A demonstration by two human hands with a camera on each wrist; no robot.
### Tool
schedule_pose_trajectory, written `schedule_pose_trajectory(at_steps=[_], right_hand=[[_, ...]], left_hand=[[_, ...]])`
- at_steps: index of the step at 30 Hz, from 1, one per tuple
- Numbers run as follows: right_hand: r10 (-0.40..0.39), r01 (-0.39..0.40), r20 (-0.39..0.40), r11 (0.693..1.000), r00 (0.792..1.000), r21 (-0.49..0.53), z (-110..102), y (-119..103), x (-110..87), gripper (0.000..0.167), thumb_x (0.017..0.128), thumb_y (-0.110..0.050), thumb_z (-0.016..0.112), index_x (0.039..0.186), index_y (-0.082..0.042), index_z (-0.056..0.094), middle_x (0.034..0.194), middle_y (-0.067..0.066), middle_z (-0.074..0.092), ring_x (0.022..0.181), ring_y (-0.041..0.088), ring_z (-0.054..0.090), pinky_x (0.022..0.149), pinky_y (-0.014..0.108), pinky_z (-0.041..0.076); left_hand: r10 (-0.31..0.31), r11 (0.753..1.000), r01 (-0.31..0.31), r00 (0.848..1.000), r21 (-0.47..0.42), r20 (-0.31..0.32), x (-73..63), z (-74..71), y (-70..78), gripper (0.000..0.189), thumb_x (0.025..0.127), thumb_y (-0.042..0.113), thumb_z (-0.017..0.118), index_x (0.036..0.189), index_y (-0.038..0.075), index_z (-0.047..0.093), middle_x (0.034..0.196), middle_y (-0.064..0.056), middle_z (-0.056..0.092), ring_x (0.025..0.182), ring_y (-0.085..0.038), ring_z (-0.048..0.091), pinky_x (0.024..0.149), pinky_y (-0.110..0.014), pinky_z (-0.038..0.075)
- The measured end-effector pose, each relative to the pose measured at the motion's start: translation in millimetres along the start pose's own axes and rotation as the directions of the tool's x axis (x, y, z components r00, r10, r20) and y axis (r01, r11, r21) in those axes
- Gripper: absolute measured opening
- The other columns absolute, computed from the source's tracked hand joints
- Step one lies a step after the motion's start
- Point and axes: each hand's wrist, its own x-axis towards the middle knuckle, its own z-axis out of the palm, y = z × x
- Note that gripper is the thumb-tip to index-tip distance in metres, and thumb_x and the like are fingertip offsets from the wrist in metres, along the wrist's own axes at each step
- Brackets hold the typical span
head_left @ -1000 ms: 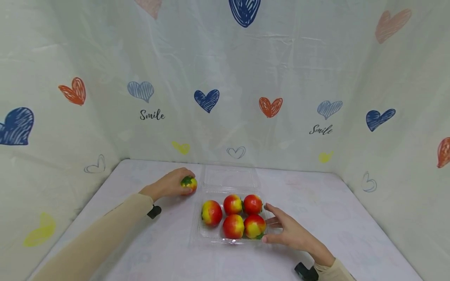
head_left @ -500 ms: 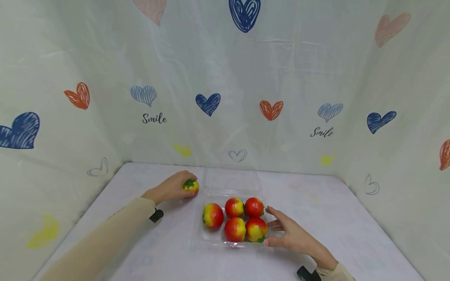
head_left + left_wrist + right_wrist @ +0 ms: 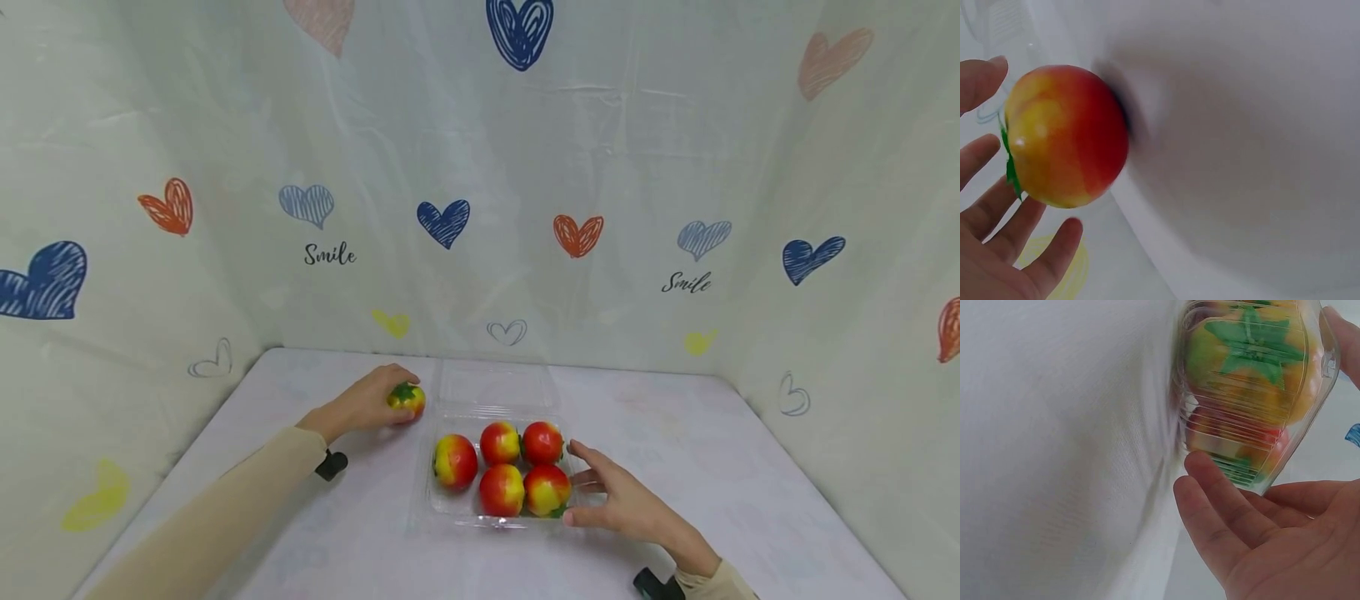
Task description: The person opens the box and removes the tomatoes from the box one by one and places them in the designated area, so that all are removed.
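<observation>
My left hand (image 3: 367, 402) reaches around a glossy red-and-yellow tomato (image 3: 408, 402) with a green leafy top. In the left wrist view this tomato (image 3: 1069, 137) sits against the white table, and spread fingers (image 3: 1054, 256) surround its leafy side, the thumb tip a little apart from it. To its right stands a clear plastic clamshell box (image 3: 450, 502) with several similar tomatoes (image 3: 501, 490) inside. My right hand (image 3: 626, 502) is at the box's right side, fingers extended. In the right wrist view its fingertips (image 3: 1197, 465) lie right at the ribbed box wall (image 3: 1235, 431).
The box's transparent lid (image 3: 495, 385) is folded back behind it, flat on the white table (image 3: 337, 533). A white curtain (image 3: 480, 150) printed with hearts surrounds the table on the back and both sides.
The view has shifted slightly, moving the scene a little down. The left hand stays around the tomato, whose leafy top has turned slightly. The right hand stays beside the box.
</observation>
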Motion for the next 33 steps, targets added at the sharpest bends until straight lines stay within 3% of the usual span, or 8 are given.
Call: schedule_pose_trajectory(at_steps=[13,21,29,33], right_hand=[[0.016,-0.016,-0.008,1.0,1.0,0.006,2,0,1.3,0.095,0.078,-0.036,0.078,0.15,-0.004,0.024,0.149,0.019,0.032,0.113,0.029,0.056,0.09,0.045,0.051],[0.02,-0.02,-0.007,1.0,1.0,0.008,1,-1,0.8,0.095,0.078,-0.036,0.078,0.15,-0.005,0.024,0.149,0.018,0.032,0.114,0.028,0.055,0.09,0.043,0.051],[0.002,-0.002,0.004,0.999,1.0,0.037,1,-2,-0.2,0.095,0.078,-0.032,0.078,0.15,-0.003,0.024,0.149,0.021,0.031,0.114,0.03,0.055,0.09,0.047,0.051],[0.002,-0.002,-0.001,1.0,1.0,0.03,1,-3,-0.3,0.095,0.078,-0.033,0.078,0.15,-0.003,0.024,0.149,0.021,0.031,0.114,0.029,0.055,0.09,0.046,0.051]], left_hand=[[0.043,0.996,-0.051,0.993,-0.071,-0.108,-24.0,-2.9,12.3,0.047,0.084,0.028,0.073,0.125,0.011,0.058,0.135,-0.012,0.047,0.122,-0.032,0.043,0.103,-0.054,0.038],[0.141,0.985,-0.155,0.977,-0.072,-0.161,-38.8,3.8,34.1,0.043,0.084,0.024,0.073,0.124,0.013,0.06,0.13,-0.007,0.051,0.12,-0.028,0.047,0.1,-0.048,0.043],[0.213,0.972,-0.225,0.962,-0.059,-0.17,-45.9,11.0,54.2,0.043,0.082,0.022,0.073,0.122,0.014,0.06,0.127,-0.001,0.053,0.114,-0.021,0.052,0.094,-0.041,0.049],[0.23,0.97,-0.239,0.964,-0.051,-0.134,-48.1,16.1,59.3,0.044,0.083,0.026,0.073,0.123,0.015,0.059,0.126,0.002,0.054,0.117,-0.02,0.05,0.097,-0.041,0.047]])
